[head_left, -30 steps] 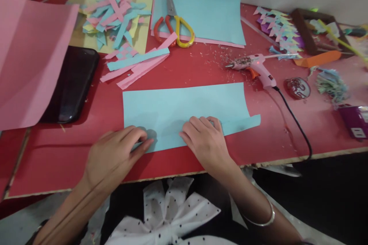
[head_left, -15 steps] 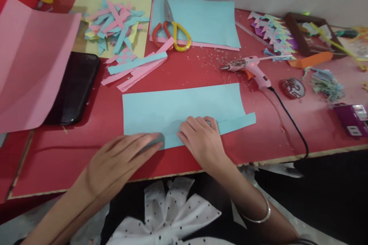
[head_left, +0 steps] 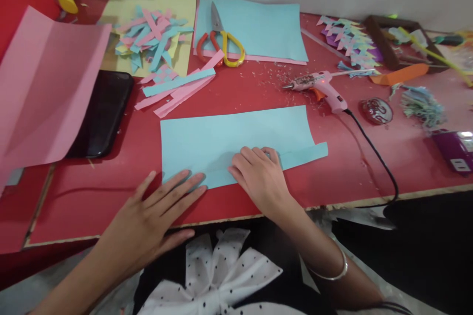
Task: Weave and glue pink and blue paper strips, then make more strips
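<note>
A light blue paper sheet (head_left: 221, 133) lies flat before me on the red table. Along its near right edge a narrow blue strip (head_left: 306, 155) sticks out past the sheet's corner at a slant. My right hand (head_left: 260, 177) is closed over the paper where strip and sheet meet, fingers curled down; the fingertips are partly hidden. My left hand (head_left: 158, 214) is open, fingers spread, with its fingertips resting on the sheet's lower left edge.
Scissors (head_left: 218, 22) lie on stacked blue paper (head_left: 266, 24). Cut strips (head_left: 148, 34) are heaped on yellow paper (head_left: 111, 5). A pink glue gun (head_left: 328, 88) with a black cord lies right of the sheet. At left, pink paper (head_left: 55, 74) partly covers a black phone (head_left: 107, 113).
My left hand has spread its fingers and moved its thumb away from them. My right hand stays almost where it was on the paper. The view has shifted slightly.
</note>
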`<state>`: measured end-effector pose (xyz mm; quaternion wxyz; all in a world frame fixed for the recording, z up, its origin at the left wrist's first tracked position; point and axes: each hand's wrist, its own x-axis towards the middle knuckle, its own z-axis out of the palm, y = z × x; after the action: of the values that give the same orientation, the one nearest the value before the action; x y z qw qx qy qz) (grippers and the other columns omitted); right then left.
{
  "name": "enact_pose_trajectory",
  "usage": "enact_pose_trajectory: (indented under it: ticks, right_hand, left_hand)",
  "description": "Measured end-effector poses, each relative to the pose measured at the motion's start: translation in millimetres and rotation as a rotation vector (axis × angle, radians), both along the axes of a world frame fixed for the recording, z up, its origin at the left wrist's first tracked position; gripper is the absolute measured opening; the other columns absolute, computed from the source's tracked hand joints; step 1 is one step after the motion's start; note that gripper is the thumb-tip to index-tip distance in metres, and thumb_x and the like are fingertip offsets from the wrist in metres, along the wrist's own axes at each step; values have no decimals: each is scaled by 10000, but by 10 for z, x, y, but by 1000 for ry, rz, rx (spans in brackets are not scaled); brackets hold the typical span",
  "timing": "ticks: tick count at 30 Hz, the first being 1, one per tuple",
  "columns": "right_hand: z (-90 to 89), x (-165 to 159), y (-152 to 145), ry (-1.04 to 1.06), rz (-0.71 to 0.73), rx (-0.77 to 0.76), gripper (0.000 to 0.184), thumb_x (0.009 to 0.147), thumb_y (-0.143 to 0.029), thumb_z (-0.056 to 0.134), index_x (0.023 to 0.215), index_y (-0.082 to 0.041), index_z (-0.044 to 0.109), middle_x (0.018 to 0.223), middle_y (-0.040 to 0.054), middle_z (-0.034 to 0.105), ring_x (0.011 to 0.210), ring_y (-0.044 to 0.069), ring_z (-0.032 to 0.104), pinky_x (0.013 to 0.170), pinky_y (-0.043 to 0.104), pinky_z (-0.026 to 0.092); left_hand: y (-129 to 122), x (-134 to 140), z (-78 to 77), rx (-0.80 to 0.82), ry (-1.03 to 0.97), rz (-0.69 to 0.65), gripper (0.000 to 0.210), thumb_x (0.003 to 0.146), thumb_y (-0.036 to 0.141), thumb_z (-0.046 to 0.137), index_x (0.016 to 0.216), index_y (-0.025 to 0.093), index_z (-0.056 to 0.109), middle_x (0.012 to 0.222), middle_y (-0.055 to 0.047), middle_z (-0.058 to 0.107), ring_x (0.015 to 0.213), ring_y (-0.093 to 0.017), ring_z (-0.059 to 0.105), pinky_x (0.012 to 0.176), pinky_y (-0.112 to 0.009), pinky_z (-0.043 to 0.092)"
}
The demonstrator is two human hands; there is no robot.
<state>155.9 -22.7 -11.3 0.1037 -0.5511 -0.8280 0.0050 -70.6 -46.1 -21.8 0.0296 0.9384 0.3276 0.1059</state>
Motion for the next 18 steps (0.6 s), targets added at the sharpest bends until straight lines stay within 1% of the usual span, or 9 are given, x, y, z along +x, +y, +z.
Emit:
enact_pose_trajectory:
  ticks: [2, 5, 9, 13, 16, 18]
  right_hand:
    - [-3, 1, -1, 2, 1, -3, 175, 856, -232, 482, 695, -205, 546, 678, -17, 550, 658, 139, 465, 746, 294, 234]
    - [-5, 5, 0, 6, 7, -27, 193, 868, -238, 459, 700, -203, 548, 672, -17, 543, 647, 134, 456, 745, 291, 240]
    - [3, 93, 12, 62, 51, -66, 214, 873, -295, 443, 715, -198, 549, 695, -13, 547, 643, 133, 452, 722, 278, 265]
    - [22, 323, 8, 103, 95, -69, 237, 859, -377, 449, 767, -185, 553, 733, 6, 554, 683, 149, 467, 722, 276, 295]
    - [49, 495, -2, 100, 105, -69, 235, 864, -366, 444, 780, -176, 554, 746, 16, 555, 699, 153, 474, 724, 272, 305]
    - [67, 560, -1, 85, 123, -82, 218, 874, -333, 436, 781, -175, 555, 752, 17, 557, 706, 150, 480, 724, 267, 306]
  left_hand:
    - [-32, -56, 1, 10, 7, 25, 575, 875, 446, 335, 1396, 245, 197, 1223, -56, 579, 1080, -221, 550, 1038, -387, 192]
    - [-85, -139, -6, 16, 3, 79, 590, 877, 449, 323, 1407, 258, 148, 1191, -51, 603, 1009, -234, 588, 980, -388, 274]
    - [-154, -237, -16, 47, 28, 125, 584, 879, 414, 325, 1408, 237, 150, 1153, -69, 625, 949, -246, 615, 962, -403, 286]
    - [-209, -297, -11, 98, 90, 161, 571, 877, 425, 308, 1392, 210, 189, 1141, -89, 630, 920, -261, 628, 975, -437, 270]
    - [-222, -332, 15, 123, 139, 176, 525, 871, 420, 318, 1349, 211, 257, 1139, -87, 630, 888, -272, 637, 954, -474, 289]
    - [-206, -337, 42, 147, 153, 182, 478, 865, 410, 341, 1305, 223, 317, 1129, -79, 636, 870, -262, 640, 945, -471, 300]
